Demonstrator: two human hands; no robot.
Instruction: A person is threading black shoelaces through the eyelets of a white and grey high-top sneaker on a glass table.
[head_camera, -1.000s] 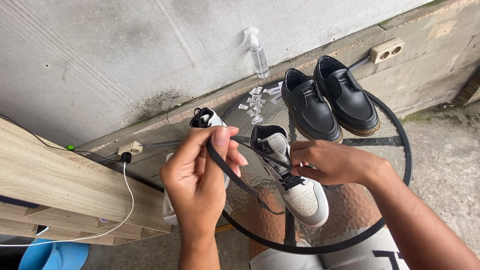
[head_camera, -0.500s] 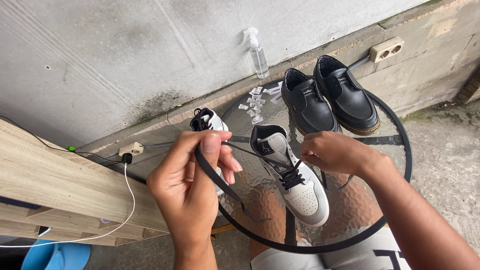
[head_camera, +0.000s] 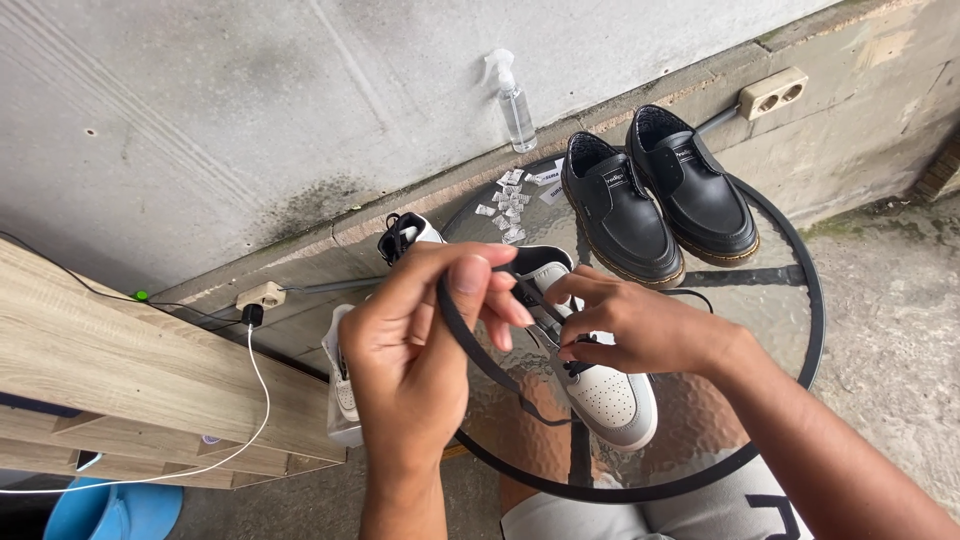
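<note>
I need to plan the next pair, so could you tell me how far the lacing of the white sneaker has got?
Done: black lace crosses the lower eyelets of the white sneaker. In hand: the left hand holds up the black lace while the right hand works at the upper eyelets. Left: the top is unfinished; the second sneaker waits alongside.

Left hand (head_camera: 420, 350) pinches a black shoelace (head_camera: 470, 340) between thumb and fingers. Right hand (head_camera: 630, 325) grips the lacing of a white sneaker (head_camera: 605, 385) on the round glass table (head_camera: 790, 290). Black shoes (head_camera: 655, 195) stand at the table's far side, spray bottle (head_camera: 513, 102) beyond them.
</note>
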